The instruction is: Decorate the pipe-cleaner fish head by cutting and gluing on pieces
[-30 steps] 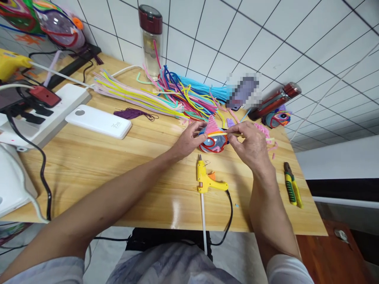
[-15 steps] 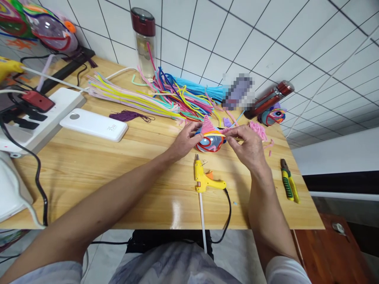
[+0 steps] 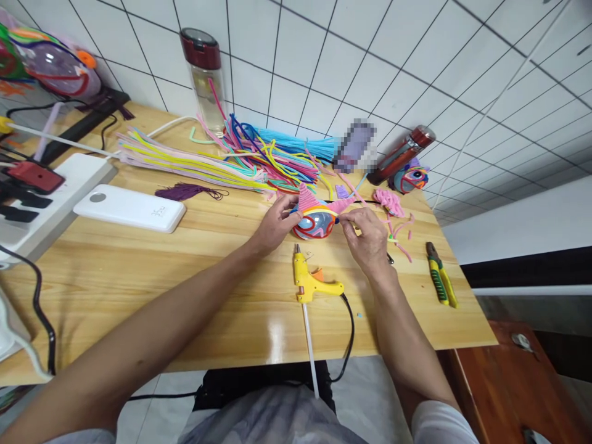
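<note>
A clear, rounded craft fish (image 3: 318, 226) trimmed with red, orange and yellow pipe cleaners sits on the table before me. It has a pink ribbed top fin (image 3: 307, 198) and a pink tail piece (image 3: 341, 206). My left hand (image 3: 274, 228) grips its left end, thumb on the near side. At the right end, my right hand (image 3: 366, 237) pinches a pale yellow pipe cleaner (image 3: 327, 210) that runs along the upper edge; its fingertips hide the exact grip. Just below the fish lies a yellow hot glue gun (image 3: 305, 280), nozzle toward it, a glue stick protruding behind.
Pipe cleaner bundles (image 3: 194, 163) lie along the back by a tall bottle (image 3: 203, 80). At left are a white power bank (image 3: 132, 208) and power strip (image 3: 76, 191). Right hold pliers (image 3: 441, 276), a red flask (image 3: 403, 155) and pink scraps (image 3: 389, 202).
The camera view has turned, so everything sits further left. My right hand has come down slightly along the fish's right end, uncovering the pink tail piece. The left hand keeps its hold.
</note>
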`<state>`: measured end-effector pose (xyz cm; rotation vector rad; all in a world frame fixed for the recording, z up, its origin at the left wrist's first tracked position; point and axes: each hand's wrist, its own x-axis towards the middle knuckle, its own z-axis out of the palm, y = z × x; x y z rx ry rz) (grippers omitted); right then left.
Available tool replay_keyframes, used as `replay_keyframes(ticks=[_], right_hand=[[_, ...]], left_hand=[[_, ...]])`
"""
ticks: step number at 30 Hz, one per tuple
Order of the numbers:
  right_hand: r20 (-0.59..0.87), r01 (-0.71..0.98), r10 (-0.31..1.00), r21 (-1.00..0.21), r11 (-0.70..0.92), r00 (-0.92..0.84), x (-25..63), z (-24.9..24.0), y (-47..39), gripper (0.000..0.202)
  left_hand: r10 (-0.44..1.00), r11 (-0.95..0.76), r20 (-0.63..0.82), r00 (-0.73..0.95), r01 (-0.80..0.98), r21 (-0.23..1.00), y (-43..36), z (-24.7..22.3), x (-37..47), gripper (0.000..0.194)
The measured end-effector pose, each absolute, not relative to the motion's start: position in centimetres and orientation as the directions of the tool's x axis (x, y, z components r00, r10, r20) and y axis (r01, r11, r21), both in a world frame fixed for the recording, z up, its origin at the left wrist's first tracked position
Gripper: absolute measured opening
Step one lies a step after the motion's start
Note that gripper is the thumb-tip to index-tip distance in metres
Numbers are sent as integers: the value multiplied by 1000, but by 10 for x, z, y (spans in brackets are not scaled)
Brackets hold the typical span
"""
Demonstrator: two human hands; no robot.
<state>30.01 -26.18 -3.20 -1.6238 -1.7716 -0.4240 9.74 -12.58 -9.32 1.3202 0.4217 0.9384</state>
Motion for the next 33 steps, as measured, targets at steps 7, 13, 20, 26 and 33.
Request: replay_keyframes(ticks=[7,13,20,26,33], right_hand=[[664,954,747,-239,181,25,298,-37,-262,21],[620,940,783,-300,165,60,295,-37,-264,19],[615,918,786,-348,192,69,294,-40,-265,19],[606,883,787,-425,200,113,294,-45,-265,26],[526,872,834,-473,125,165,296,-47,-266,28]], left_hand=[[778,-50,247,578,-334,941,-128,-89,97,40],[784,-78,251,567,-311,947,-128,-89,96,39],[779,-88,257,571,-307,948,-128,-87,95,37],[786,-62,231,574,-298,952,-128,-87,94,40],[787,-45,217,578,-298,953,-129,-85,93,43]])
